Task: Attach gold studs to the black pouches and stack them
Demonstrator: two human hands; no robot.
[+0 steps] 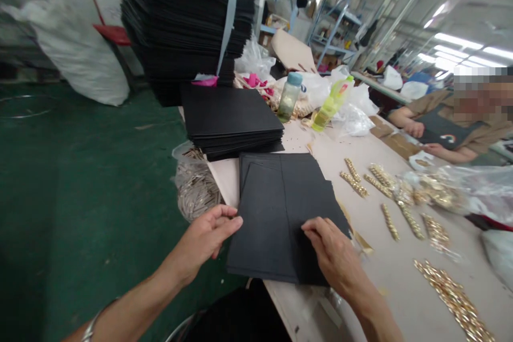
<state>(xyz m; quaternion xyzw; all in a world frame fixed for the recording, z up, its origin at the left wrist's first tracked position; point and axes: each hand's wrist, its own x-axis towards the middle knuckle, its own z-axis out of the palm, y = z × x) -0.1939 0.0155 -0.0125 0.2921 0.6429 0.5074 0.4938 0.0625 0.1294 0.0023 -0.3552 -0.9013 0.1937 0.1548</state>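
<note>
Thin black sheets [262, 214] lie overlapping in a loose pile at the table's near left corner, with a lengthwise edge or seam down their middle. At the pile's left side is my left hand [212, 227]; its thumb reaches the sheet's edge and the forefinger is a little apart, the other fingers half curled. My right hand [331, 248] rests over the right part of the sheets. Its fingertips are bunched together close to the surface, and whether they pinch anything is hidden. Just beyond lies a neater stack of black sheets [232, 112].
A tall strapped black stack [184, 21] rises behind. A bottle [289, 97] and a yellow-green bottle [332, 104] stand among plastic bags. Gold chain pieces [452, 294] lie to the right. A bag of metal strips [196, 187] hangs by the table's left edge. A person [449, 123] sits across.
</note>
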